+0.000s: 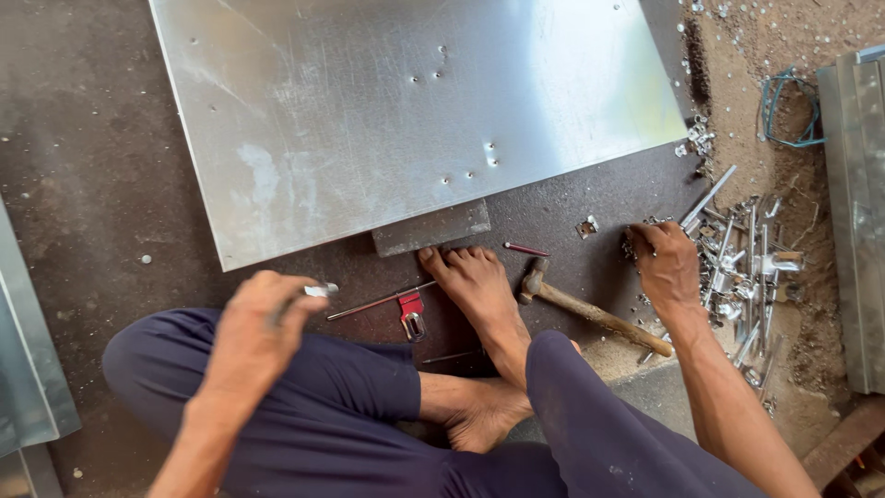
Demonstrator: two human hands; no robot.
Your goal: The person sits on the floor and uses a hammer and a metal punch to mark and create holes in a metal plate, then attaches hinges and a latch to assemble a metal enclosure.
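At left, low in the view: left hand [253, 337], curled narrow around a small silvery piece [319, 290] that juts from the fingertips toward 1 o'clock; what the piece is stays too blurred to tell.
Left hand to sheet: metal sheet [406, 111] lies on the floor at 12 to 1 o'clock from that hand, its near edge running up toward 2 o'clock, apart from the hand.
Under the sheet's near edge: grey block [431, 227], its long side along that edge, toes of a bare foot [475, 286] just below it.
Between hand and foot: thin rod [378, 302] on the floor, long axis toward 2 o'clock, with a red clip [412, 314] just beside it at 5 o'clock.
Past the toes: short red-tipped pin [525, 249], lying nearly level, pointing to 3 o'clock.
Centre right: hammer [581, 309], head at 10 o'clock, wooden handle running down to 4 o'clock, its end just below the right wrist; neither hand touches it.
Right side: right hand [666, 263], fingers bent down into the pile of metal fasteners [747, 277]; whether it pinches one I cannot tell.
Nearer hand: right hand is nearer to hammer and pile; left is nearer to rod and clip.
Far right: folded metal panels [857, 221], well apart at 3 o'clock.
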